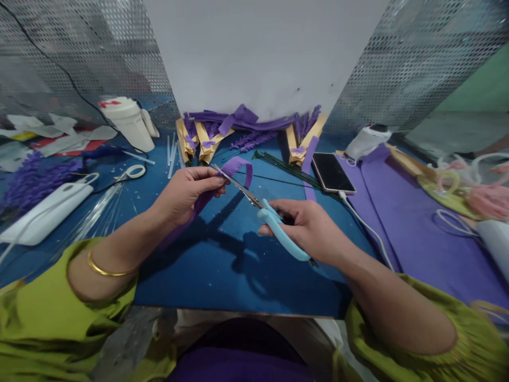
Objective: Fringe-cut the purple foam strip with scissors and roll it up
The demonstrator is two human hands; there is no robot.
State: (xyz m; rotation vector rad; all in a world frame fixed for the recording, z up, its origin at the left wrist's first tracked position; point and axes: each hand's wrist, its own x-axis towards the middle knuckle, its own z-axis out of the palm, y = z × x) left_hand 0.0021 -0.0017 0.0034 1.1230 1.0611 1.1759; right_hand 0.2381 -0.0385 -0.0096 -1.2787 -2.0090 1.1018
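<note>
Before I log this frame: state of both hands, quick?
Left hand: closed, fingers pinching a purple strip.
Right hand: closed around the light-blue handles of the scissors, blades pointing toward the left hand.

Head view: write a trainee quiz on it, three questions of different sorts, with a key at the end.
1. What does each hand hold?

2. True or false: the smartphone lies with its screen facing up.

3. How many paper-wrapped lavender bunches can be seen beyond the hands?
A. One
B. Three
C. Six

Key:
1. The left hand holds a purple strip; the right hand holds light-blue-handled scissors.
2. True.
3. B.
</note>
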